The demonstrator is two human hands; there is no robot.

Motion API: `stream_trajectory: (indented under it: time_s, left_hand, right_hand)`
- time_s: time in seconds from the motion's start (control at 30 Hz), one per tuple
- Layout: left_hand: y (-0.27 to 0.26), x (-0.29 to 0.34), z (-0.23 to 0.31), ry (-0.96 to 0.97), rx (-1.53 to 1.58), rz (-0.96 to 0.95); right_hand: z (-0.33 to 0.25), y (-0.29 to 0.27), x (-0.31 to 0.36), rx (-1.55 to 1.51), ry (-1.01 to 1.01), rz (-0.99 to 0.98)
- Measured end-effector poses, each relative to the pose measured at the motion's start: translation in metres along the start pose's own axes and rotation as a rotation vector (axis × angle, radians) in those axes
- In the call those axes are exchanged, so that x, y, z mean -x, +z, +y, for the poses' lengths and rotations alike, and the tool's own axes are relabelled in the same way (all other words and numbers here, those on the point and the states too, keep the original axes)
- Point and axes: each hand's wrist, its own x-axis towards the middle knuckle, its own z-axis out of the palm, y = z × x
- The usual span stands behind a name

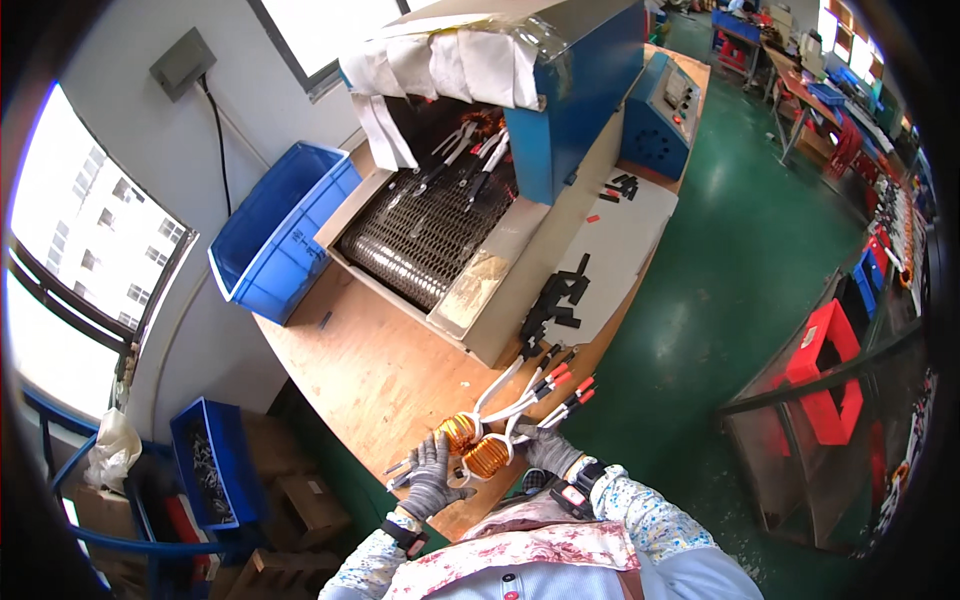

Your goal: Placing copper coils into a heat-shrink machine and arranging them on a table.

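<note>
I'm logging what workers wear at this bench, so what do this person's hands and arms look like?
Both hands wear grey knit gloves: left hand, right hand. The forearms are covered by pale floral-print sleeves. A dark wristband with a small red and white patch sits at the right wrist, and another dark band at the left wrist.

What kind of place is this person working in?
Most likely an electronics assembly workshop: a blue conveyor oven with a mesh belt, copper-wound coils with white leads at the gloved hands, and rows of workbenches beyond.
</note>
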Motion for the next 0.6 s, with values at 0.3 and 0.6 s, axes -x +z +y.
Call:
stream_trajectory:
  time_s: [0.3,0.6]
  left_hand:
    - [0.006,-0.010,-0.008,-0.146,-0.012,-0.004]
    - [-0.027,-0.020,-0.015,-0.100,0.092,-0.072]
  right_hand:
    - [0.011,0.022,-0.024,0.136,-0.030,-0.210]
    - [0.019,0.046,-0.017,-0.001,-0.098,-0.189]
